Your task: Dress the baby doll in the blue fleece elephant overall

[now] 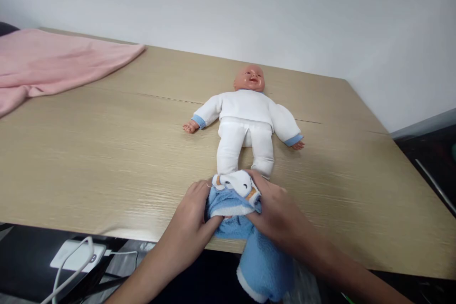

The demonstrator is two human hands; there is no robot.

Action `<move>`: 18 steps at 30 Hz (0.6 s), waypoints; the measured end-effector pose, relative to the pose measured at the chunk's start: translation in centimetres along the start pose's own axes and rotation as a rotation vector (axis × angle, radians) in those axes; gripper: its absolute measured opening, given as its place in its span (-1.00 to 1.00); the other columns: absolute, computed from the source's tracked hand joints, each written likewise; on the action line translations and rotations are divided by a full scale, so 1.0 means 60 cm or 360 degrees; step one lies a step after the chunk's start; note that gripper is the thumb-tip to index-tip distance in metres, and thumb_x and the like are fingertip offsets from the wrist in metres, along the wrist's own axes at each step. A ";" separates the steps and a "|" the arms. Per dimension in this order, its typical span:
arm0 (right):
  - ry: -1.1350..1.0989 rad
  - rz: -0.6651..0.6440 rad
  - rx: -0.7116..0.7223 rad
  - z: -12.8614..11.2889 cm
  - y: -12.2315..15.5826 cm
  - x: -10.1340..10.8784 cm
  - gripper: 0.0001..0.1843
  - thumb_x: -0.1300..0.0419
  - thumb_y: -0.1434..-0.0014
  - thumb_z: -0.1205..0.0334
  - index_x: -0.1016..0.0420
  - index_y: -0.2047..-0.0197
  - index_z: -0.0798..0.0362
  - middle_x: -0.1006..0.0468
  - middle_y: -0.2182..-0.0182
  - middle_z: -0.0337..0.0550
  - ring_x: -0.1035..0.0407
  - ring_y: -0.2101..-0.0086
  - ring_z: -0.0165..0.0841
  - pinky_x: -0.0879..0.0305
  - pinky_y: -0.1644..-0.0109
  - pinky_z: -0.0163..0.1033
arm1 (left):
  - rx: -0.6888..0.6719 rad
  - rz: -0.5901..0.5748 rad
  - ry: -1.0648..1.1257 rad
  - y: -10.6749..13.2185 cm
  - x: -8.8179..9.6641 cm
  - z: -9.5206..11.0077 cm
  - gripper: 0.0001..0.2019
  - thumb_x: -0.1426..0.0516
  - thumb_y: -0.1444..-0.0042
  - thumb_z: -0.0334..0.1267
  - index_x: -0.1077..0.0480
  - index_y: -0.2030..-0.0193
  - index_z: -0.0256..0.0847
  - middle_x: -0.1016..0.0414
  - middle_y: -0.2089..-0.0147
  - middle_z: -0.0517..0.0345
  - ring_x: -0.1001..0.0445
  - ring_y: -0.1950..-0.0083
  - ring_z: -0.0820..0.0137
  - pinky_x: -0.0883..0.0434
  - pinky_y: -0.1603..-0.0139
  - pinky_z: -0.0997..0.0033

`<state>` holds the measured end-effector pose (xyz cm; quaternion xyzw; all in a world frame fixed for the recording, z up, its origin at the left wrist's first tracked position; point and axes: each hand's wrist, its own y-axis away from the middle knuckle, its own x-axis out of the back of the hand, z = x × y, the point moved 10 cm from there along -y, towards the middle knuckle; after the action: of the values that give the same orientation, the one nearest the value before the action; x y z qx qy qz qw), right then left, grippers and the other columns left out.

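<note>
While a baby doll (245, 106) is laid face-up, legs toward the near edge of the table (107, 152), a blue fleecy garment (230, 203), partly overhanging that edge, is gripped, bunched, between left hand (192, 211) and right hand (276, 204).

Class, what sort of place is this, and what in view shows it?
Likely an indoor room, perhaps a workspace: a wood-grain table stands before a plain white wall, and a white device with a cable lies below the table's edge.

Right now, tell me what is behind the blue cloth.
Beyond it lies the doll, its white legs toward the blue cloth, table between them. Its feet can't be seen: cloth and right hand cover them.
</note>
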<state>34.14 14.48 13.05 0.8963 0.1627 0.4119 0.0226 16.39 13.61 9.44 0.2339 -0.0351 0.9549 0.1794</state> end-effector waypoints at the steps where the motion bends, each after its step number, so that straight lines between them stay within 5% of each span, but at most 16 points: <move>1: -0.0047 0.0031 0.0014 0.002 -0.002 0.002 -0.40 -0.35 -0.27 0.43 -0.47 -0.35 0.03 -0.72 -0.17 0.06 -0.67 -0.09 -0.04 -0.57 -0.31 0.07 | -0.0007 0.0013 0.0021 0.002 0.002 -0.003 -0.66 -0.21 -0.37 -0.30 -0.47 -0.26 -0.04 -0.59 -0.25 -0.02 -0.52 -0.30 0.03 -0.49 -0.31 -0.02; 6: -0.0171 0.0125 0.0110 0.000 -0.009 0.011 -0.53 -0.38 -0.28 0.37 -0.56 -0.23 -0.06 -0.76 -0.05 -0.03 -0.68 -0.02 -0.04 -0.60 -0.14 -0.01 | -0.0042 0.0007 0.0100 -0.002 0.008 -0.006 -0.71 -0.19 -0.42 -0.32 -0.46 -0.23 -0.05 -0.55 -0.28 -0.04 -0.51 -0.31 0.07 -0.47 -0.34 0.01; 11: -0.0306 0.0162 0.0294 -0.016 -0.018 0.021 -0.59 -0.35 -0.27 0.40 -0.62 -0.16 -0.05 -0.73 -0.04 -0.06 -0.64 -0.04 -0.08 -0.55 -0.23 0.04 | -0.0208 0.0115 0.0276 -0.027 0.025 0.009 -0.75 -0.27 -0.38 -0.36 -0.45 -0.14 -0.06 -0.42 -0.44 -0.06 -0.40 -0.51 0.08 -0.37 -0.52 0.05; 16: -0.0371 0.0232 0.0262 -0.007 -0.029 0.020 -0.60 -0.39 -0.25 0.37 -0.61 -0.14 -0.04 -0.72 -0.03 -0.08 -0.63 -0.02 -0.10 -0.54 -0.19 0.03 | -0.0098 0.0068 0.0500 -0.050 0.033 -0.008 -0.72 -0.26 -0.36 -0.43 -0.43 -0.14 -0.08 -0.57 -0.13 0.13 -0.56 -0.13 0.27 -0.47 -0.21 0.28; 18: -0.0415 0.0228 0.0235 -0.002 -0.032 0.017 -0.63 -0.38 -0.30 0.35 -0.61 -0.16 -0.05 -0.75 -0.03 -0.08 -0.65 0.00 -0.12 -0.55 -0.17 0.00 | -0.0073 0.0034 0.0435 -0.055 0.043 -0.006 -0.71 -0.26 -0.35 -0.43 -0.43 -0.15 -0.10 -0.58 -0.08 0.15 -0.56 -0.13 0.26 -0.45 -0.20 0.27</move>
<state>34.18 16.60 13.54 0.9507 0.1239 0.2796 -0.0519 15.29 17.57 10.23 0.0972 -0.0347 0.9787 0.1775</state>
